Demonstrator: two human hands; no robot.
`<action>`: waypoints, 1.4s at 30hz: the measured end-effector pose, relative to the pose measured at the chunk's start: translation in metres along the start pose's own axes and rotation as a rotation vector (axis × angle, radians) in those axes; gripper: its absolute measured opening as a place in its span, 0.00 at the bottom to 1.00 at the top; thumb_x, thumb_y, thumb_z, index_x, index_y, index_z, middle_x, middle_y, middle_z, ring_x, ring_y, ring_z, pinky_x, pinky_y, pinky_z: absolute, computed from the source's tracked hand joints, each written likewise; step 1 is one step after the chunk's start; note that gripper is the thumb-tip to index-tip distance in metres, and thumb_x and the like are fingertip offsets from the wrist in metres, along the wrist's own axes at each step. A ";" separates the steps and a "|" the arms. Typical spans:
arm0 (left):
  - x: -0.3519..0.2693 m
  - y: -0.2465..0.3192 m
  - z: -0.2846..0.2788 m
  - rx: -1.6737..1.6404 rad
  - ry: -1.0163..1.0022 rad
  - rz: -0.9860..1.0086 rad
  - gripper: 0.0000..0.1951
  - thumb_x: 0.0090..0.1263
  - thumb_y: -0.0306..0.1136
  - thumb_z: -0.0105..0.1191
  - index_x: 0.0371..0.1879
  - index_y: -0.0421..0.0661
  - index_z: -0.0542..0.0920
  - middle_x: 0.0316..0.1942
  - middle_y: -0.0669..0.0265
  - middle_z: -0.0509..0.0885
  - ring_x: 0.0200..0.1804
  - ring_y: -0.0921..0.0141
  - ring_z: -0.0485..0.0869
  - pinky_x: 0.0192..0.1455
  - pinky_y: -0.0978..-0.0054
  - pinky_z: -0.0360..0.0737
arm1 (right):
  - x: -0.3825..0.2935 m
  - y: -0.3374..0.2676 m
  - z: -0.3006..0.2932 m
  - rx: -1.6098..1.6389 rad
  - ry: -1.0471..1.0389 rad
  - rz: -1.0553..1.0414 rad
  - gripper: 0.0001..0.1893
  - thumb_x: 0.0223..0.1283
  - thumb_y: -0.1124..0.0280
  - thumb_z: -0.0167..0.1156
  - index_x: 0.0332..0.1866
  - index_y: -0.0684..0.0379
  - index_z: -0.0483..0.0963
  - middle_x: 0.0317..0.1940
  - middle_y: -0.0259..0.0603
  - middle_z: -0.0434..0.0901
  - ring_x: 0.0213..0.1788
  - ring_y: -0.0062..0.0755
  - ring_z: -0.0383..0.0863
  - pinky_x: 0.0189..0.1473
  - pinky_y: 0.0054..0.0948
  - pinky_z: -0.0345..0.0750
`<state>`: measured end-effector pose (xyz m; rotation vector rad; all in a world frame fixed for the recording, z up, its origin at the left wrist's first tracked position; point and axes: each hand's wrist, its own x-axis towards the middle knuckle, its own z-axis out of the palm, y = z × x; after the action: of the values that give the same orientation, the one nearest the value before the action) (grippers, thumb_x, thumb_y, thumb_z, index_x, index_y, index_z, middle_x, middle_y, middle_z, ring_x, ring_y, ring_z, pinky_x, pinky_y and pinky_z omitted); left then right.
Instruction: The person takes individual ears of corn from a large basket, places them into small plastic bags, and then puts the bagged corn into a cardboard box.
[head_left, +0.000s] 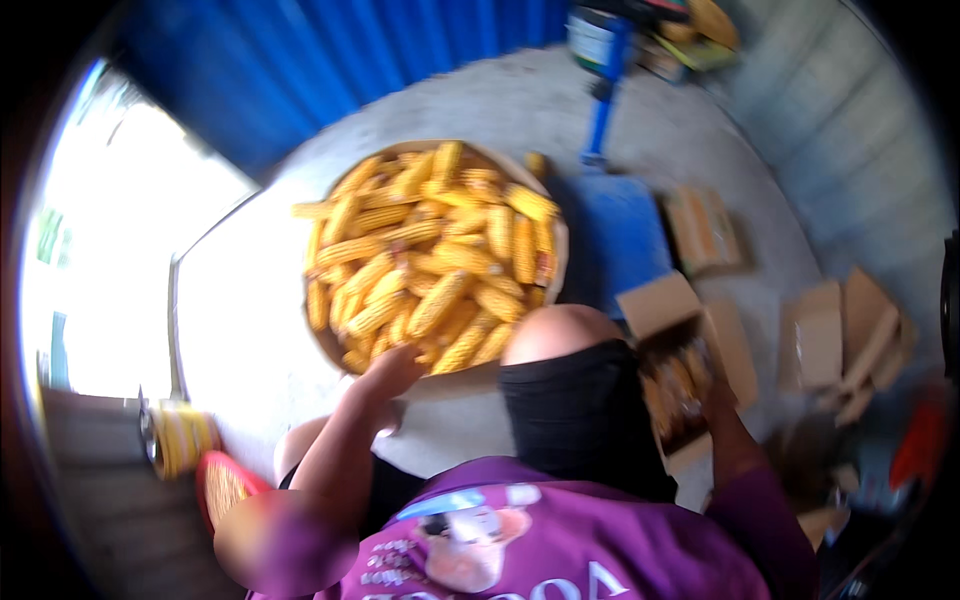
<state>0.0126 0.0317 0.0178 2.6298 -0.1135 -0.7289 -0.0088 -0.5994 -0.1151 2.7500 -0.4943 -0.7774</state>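
Note:
A large round basket (564, 259) heaped with dried yellow corn cobs (439, 300) stands on the floor before me. My left hand (401, 367) is at its near rim, touching or just above the cobs; blur hides whether its fingers hold one. To my right, an open cardboard box (660, 304) holds orange-brown things, partly under what looks like clear wrapping. My right hand (712, 386) reaches to the box's right inner side, and its fingers are too blurred to read.
A blue platform scale (619, 225) with an upright post stands beyond my right knee. Behind it lies a closed carton (701, 229); open cardboard boxes (840, 337) are farther right. At left are a yellow roll-like object (184, 439) and a red-rimmed container (225, 491).

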 end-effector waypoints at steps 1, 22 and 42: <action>0.007 -0.003 0.002 -0.161 0.049 -0.066 0.12 0.60 0.34 0.51 0.41 0.45 0.78 0.31 0.53 0.82 0.35 0.59 0.81 0.38 0.66 0.76 | 0.008 0.008 0.004 -0.206 -0.088 -0.090 0.23 0.54 0.54 0.55 0.49 0.61 0.73 0.49 0.48 0.75 0.53 0.43 0.75 0.50 0.38 0.74; -0.279 -0.055 -0.008 -0.853 1.186 -0.206 0.10 0.66 0.29 0.51 0.45 0.41 0.75 0.34 0.64 0.80 0.36 0.74 0.79 0.41 0.78 0.77 | -0.177 -0.248 -0.300 0.540 0.492 -1.443 0.11 0.51 0.83 0.50 0.41 0.65 0.72 0.33 0.41 0.75 0.39 0.31 0.73 0.44 0.27 0.71; -0.485 -0.138 0.277 -0.617 0.534 -1.371 0.15 0.52 0.35 0.53 0.39 0.47 0.82 0.43 0.55 0.81 0.48 0.58 0.78 0.52 0.69 0.74 | -0.154 -0.254 -0.296 0.638 0.407 -1.391 0.10 0.52 0.83 0.50 0.41 0.66 0.73 0.35 0.41 0.74 0.36 0.29 0.74 0.43 0.25 0.72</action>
<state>-0.5497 0.1464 -0.0231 1.8754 1.8296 -0.2532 0.0923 -0.2681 0.1209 3.4060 1.6640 -0.1660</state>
